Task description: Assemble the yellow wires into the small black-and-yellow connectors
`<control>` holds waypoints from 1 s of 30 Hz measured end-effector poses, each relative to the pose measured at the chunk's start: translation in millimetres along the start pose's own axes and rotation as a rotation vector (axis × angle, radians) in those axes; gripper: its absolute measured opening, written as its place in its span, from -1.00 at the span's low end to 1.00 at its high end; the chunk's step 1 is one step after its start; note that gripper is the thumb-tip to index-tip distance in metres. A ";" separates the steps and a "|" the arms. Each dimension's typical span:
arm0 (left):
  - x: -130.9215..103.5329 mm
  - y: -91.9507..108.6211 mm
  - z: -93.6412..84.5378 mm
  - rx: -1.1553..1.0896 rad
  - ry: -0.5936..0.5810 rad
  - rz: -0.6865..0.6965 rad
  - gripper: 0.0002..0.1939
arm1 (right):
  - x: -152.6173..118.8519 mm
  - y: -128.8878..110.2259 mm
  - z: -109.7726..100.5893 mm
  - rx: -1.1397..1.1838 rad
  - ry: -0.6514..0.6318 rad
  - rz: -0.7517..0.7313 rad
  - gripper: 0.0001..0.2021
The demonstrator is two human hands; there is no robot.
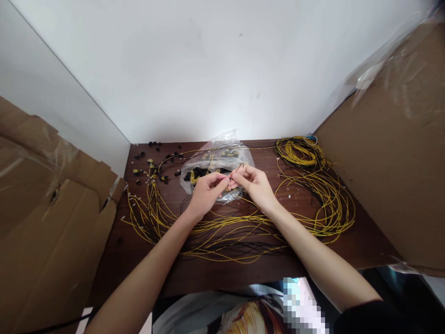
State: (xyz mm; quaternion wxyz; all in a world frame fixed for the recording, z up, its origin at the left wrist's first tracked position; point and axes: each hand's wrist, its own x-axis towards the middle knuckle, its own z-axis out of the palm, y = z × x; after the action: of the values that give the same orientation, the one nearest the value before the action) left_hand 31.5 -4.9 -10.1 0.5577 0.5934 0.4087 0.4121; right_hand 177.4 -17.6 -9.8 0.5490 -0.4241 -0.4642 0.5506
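My left hand (208,192) and my right hand (254,186) meet over the middle of the dark wooden table, fingertips nearly touching. Both pinch a thin dark wire (241,167), and its end sticks up above the right fingers. Any small part between the fingertips is too small to make out. Just behind the hands lies a clear plastic bag (227,139) with black and yellow pieces (198,172) in it. A long bundle of yellow and black wires (232,223) runs across the table beneath my wrists.
A coil of yellow and black wire (295,153) lies at the back right. Small black and yellow parts (151,170) are scattered at the left. Cardboard (392,153) stands on the right and more cardboard (59,222) on the left. A white wall (208,69) closes the back.
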 end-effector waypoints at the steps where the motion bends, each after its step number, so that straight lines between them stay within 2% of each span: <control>1: -0.1 0.2 0.0 0.003 0.001 -0.001 -0.82 | 0.2 0.6 -0.1 0.019 0.002 0.003 -0.71; 9: -0.9 1.3 0.0 0.027 0.014 -0.031 -0.79 | 0.6 1.7 0.1 0.099 0.021 -0.027 -0.69; 21: 0.7 -0.2 0.2 0.011 -0.007 -0.009 -0.81 | -0.8 -0.6 -0.8 -0.040 -0.019 -0.040 -0.78; 30: 0.1 0.1 0.6 0.003 -0.011 -0.004 -0.81 | -0.2 0.5 -1.4 -0.051 -0.016 -0.043 -0.78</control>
State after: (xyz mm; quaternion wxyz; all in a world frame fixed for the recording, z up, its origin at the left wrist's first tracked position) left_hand 32.1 -5.0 -10.0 0.5598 0.5957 0.4074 0.4072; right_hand 178.6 -17.7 -10.6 0.5461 -0.4234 -0.4916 0.5300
